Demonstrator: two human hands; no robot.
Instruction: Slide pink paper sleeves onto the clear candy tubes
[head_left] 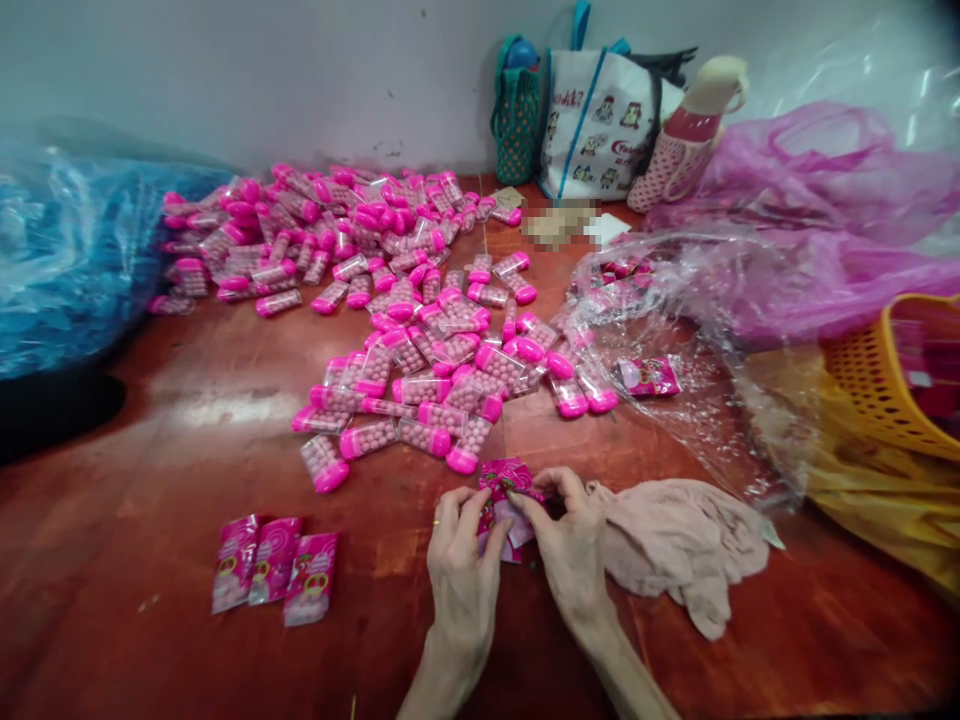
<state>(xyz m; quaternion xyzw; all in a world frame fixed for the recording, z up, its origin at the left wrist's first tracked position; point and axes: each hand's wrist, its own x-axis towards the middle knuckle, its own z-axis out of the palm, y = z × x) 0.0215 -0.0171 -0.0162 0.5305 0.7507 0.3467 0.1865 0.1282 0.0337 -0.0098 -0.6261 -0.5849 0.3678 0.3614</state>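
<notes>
My left hand [463, 560] and my right hand [571, 550] are together at the front middle of the table, thumbs and fingers pinching a pink printed packet [504, 476] between them. Part of the packet is hidden behind the fingers, and what is inside cannot be made out. Just beyond the hands lies a heap of small clear bottles [424, 388] with bright pink caps, filled with pale pink balls. To the left, three pink packets [275, 560] lie side by side on the red-brown table [150, 440]. A crumpled beige cloth [675, 540] rests beside my right hand.
More capped bottles [315, 225] are piled farther back. A blue plastic bag [67, 250] bulges at left. On the right are a clear bag [697, 400] with a packet [651, 377], pink plastic [810, 270] and a yellow basket [870, 400]. A white tote bag [600, 125] stands behind.
</notes>
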